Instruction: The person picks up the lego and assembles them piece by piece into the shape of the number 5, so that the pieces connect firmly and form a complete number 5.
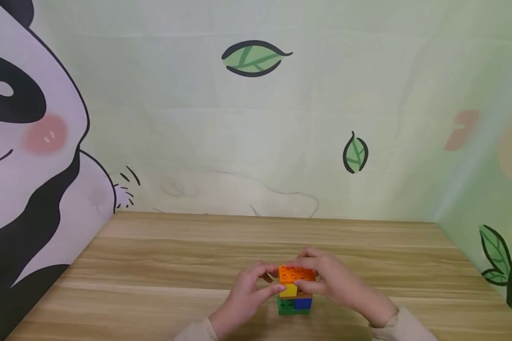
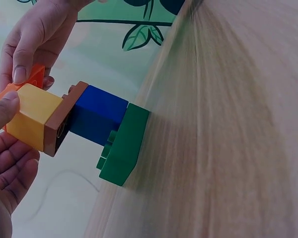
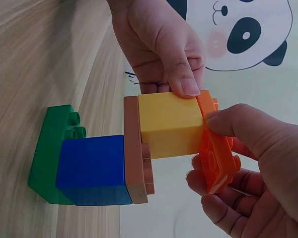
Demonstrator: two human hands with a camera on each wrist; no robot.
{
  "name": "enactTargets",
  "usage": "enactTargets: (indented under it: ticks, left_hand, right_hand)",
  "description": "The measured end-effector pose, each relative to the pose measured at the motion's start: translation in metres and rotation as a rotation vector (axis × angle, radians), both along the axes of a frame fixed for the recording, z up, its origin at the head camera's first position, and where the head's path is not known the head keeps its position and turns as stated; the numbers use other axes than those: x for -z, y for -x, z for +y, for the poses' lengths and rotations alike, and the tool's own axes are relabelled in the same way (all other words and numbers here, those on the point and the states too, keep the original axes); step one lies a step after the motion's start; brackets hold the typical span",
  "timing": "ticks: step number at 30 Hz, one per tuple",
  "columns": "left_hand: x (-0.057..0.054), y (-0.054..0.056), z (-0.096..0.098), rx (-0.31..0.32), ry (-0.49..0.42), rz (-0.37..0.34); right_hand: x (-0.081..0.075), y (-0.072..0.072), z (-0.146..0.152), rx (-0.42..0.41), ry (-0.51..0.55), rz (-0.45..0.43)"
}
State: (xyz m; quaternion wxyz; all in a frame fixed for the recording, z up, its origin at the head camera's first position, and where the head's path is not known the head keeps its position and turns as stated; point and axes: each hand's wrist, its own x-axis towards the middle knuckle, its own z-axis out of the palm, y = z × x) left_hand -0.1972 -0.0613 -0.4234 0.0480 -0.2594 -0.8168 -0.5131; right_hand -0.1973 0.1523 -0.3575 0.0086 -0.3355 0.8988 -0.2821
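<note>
A stack of toy building bricks stands on the table. At its base is a green brick (image 3: pixel 47 153), with a blue brick (image 3: pixel 92 168) on one end of it. Above lies a thin brown brick (image 3: pixel 134 163), which carries a yellow brick (image 3: pixel 169 121). On top is an orange brick (image 1: pixel 296 274), overhanging the yellow one to one side. My left hand (image 1: pixel 249 291) pinches the yellow brick, thumb on its near face. My right hand (image 1: pixel 330 274) grips the orange brick between thumb and fingers; some of its fingertips are hidden behind the brick in the head view.
The wooden table (image 1: pixel 175 265) runs back to a pale green wall (image 1: pixel 175 142) painted with leaves. A large painted panda (image 1: pixel 68 189) covers the left wall. Another painted plant (image 1: pixel 497 255) is at the right.
</note>
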Motion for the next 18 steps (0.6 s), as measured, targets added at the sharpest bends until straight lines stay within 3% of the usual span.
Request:
enactTargets:
  ticks: [7,13,18]
  left_hand:
    - [-0.0003,0.0007,0.0,-0.003,0.0,-0.006]
    - [0.003,0.0014,-0.0005,-0.02,0.014,0.051]
    - [0.0032,0.0019,-0.0003,-0.015,0.022,0.048]
  right_hand:
    - [-0.0003,0.0004,-0.0004,-0.001,-0.014,0.023]
    - [0.0018,-0.0006,-0.0022,0.007,-0.029,0.083]
    - [0.0039,-0.0015,-0.0012,0.018,-0.008,0.072]
